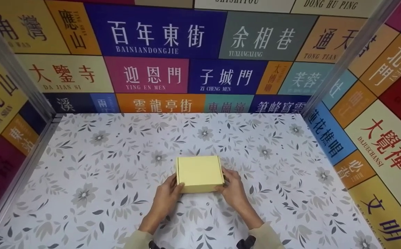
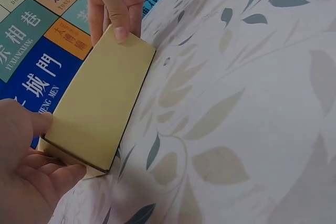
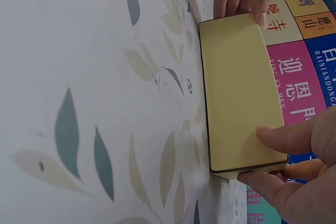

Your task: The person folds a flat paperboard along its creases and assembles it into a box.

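Note:
A small yellow cardboard box (image 1: 199,171), its lid closed, sits at the middle of the near half of the table. At its left end my left hand (image 1: 167,192) grips it, thumb on the near side and fingers around the end. My right hand (image 1: 233,188) holds the opposite end in the same manner. In the left wrist view, the near face of the box (image 2: 102,95) shows between both hands, its lower edge at or close to the cloth. The right wrist view has the right thumb pressing on that face of the box (image 3: 239,93).
A white cloth (image 1: 117,166) with grey leaves and flowers covers the table. Behind it rises a wall (image 1: 152,31) of coloured panels with Chinese lettering. Similar panels stand along the left and right sides, with clear strips (image 1: 352,52) at the corners.

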Demonstrator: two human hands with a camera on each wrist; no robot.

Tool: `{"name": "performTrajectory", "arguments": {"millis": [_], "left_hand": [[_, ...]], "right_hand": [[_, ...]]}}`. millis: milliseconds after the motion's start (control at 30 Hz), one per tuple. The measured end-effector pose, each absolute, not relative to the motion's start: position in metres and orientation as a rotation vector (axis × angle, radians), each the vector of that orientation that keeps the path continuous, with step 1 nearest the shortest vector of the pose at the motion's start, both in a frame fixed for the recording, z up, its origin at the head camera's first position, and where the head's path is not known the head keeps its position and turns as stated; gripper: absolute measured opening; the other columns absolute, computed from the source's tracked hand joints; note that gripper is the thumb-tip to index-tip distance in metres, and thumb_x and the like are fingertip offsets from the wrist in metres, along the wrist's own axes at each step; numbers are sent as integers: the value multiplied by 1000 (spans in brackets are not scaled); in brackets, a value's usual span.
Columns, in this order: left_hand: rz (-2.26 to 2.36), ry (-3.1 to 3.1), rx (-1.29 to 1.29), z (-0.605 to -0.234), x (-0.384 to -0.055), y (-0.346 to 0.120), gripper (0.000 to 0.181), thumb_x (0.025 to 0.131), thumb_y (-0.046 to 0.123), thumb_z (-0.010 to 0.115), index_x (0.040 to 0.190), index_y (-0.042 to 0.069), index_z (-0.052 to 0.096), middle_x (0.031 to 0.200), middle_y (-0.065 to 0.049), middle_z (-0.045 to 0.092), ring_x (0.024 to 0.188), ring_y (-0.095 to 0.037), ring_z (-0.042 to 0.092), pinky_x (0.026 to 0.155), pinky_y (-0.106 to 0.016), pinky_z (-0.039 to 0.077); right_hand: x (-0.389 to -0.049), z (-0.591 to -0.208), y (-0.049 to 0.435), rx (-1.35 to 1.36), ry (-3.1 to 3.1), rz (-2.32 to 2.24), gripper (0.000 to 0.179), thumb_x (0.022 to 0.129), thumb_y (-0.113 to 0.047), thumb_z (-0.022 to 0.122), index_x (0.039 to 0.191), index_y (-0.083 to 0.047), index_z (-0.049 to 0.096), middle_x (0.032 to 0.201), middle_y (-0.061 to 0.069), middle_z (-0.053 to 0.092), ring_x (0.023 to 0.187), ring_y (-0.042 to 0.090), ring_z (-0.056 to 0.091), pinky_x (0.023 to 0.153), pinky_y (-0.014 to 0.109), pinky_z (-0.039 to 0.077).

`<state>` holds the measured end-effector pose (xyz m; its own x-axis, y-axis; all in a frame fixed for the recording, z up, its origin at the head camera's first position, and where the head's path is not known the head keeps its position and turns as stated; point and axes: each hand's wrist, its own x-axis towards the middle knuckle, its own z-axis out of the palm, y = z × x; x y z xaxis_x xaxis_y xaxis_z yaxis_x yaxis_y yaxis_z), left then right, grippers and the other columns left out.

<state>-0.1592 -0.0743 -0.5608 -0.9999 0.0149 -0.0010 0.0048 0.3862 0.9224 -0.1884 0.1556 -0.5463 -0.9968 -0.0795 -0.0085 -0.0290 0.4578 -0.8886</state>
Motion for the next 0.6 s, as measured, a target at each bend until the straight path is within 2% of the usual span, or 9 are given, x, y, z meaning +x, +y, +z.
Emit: {"name": "performTrajectory", "arguments": {"millis": [167, 367, 533, 600], "left_hand": [[1746, 2566, -31, -559, -156, -74, 57, 101, 23, 59, 145, -8, 42, 146, -27, 50, 137, -36, 51, 112, -42, 43], [1727, 2591, -43, -559, -155, -75, 58, 101, 24, 59, 146, -7, 41, 147, -26, 50, 137, -35, 51, 113, -43, 43], [1751, 2558, -81, -550, -155, -92, 64, 100, 26, 61, 150, -6, 36, 152, -28, 43, 141, -39, 45, 114, -45, 42], [1681, 2622, -90, -543, -153, -105, 64, 100, 28, 62, 151, -4, 38, 149, -30, 46, 138, -41, 49, 113, -49, 43]], "right_hand": [[-187, -549, 154, -88, 2612, -1641, 77, 79, 19, 67, 149, 13, 34, 138, 30, 39, 132, 47, 50, 108, 38, 47], [-185, -550, 155, -85, 2637, -1616, 79, 79, 15, 71, 149, 10, 36, 136, 28, 42, 131, 46, 52, 107, 36, 48], [-180, -547, 164, -34, 2679, -1574, 78, 84, -7, 78, 149, 9, 38, 137, 26, 47, 133, 46, 50, 108, 47, 48], [-177, -544, 173, 28, 2692, -1564, 74, 88, -18, 77, 148, 7, 41, 140, 25, 48, 135, 45, 48, 109, 49, 47]]}}
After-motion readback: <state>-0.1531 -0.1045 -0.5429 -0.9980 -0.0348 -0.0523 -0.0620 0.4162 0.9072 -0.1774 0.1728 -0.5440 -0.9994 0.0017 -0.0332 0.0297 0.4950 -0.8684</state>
